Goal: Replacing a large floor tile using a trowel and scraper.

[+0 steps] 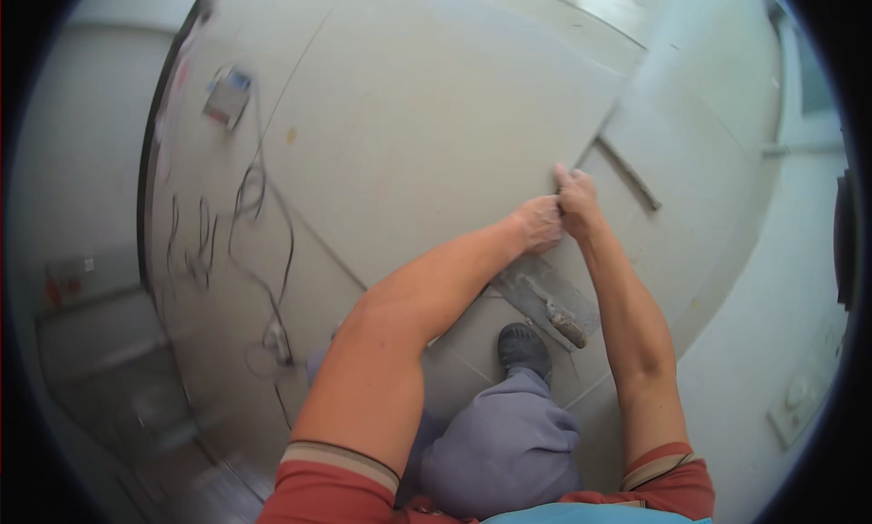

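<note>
Two bare hands met over a pale beige tiled floor (436,115). The left hand (540,224) was partly curled against the right hand (578,200), whose fingers were bent too; whether they held anything between them could not be told. A flat grey metal trowel with a worn wooden handle (538,290) lay just below the hands, near a dark grey shoe (524,350). A narrow grey strip (629,173) lay to the right, while a thin black cable (290,252) looped across the left side.
</note>
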`<action>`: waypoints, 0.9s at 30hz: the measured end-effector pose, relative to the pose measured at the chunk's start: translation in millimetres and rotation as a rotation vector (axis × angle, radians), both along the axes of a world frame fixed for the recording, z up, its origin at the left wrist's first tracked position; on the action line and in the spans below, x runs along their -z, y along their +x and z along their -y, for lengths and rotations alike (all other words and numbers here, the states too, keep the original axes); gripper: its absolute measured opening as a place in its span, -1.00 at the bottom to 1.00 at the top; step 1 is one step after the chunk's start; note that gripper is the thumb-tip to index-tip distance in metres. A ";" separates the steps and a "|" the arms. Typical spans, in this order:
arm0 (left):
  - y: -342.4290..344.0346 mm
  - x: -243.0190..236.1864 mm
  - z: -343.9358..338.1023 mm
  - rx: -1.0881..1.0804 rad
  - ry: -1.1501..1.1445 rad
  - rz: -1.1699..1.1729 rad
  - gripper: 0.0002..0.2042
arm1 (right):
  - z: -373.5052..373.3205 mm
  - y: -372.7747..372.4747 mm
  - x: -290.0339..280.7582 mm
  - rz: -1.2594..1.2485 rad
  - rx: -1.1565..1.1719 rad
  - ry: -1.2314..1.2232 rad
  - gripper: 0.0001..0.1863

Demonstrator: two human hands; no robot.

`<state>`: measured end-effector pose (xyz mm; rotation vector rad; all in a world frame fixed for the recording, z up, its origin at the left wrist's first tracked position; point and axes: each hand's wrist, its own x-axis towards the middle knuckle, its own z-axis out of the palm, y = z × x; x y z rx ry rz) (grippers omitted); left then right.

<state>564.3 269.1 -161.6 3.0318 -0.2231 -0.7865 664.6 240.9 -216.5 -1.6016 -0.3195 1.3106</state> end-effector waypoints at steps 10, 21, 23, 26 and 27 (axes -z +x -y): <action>-243.5 2.4 50.0 -2.239 0.633 0.712 -0.56 | -7.6 -11.3 20.1 0.082 0.020 -0.004 -0.63; -317.0 70.3 70.8 -2.945 0.363 0.573 -0.53 | -8.7 -21.3 13.0 0.169 0.138 -0.061 -0.65; -321.7 76.9 72.4 -2.947 0.356 0.613 -0.51 | -8.0 -24.6 13.0 0.070 0.132 0.072 -0.65; -327.0 84.3 77.8 -2.899 0.466 0.704 -0.48 | -6.8 -26.9 14.7 0.004 0.189 0.122 -0.65; -326.3 87.5 75.9 -2.894 0.467 0.738 -0.47 | -7.5 -25.0 15.6 0.026 0.210 0.137 -0.65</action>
